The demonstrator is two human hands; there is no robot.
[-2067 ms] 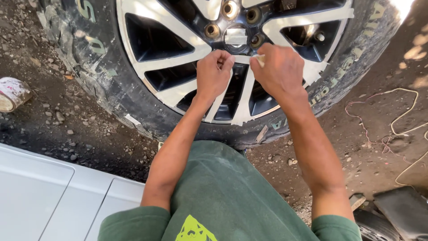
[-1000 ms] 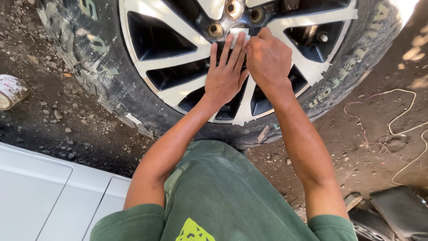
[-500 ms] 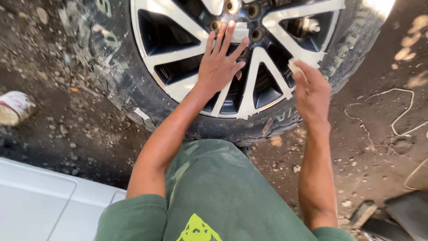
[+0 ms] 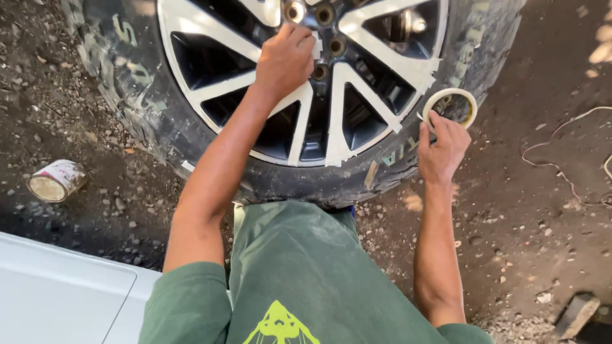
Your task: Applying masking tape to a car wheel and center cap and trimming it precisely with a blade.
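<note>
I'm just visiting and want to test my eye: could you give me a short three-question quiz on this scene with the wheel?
1. True or false: the right hand holds a roll of masking tape.
2. Where does the left hand rest? A) on the ground B) near the hub of the alloy wheel C) on the can
3. What lies on its side on the dirt at the left?

Key: 1 true; 2 B; 3 a small can.
</note>
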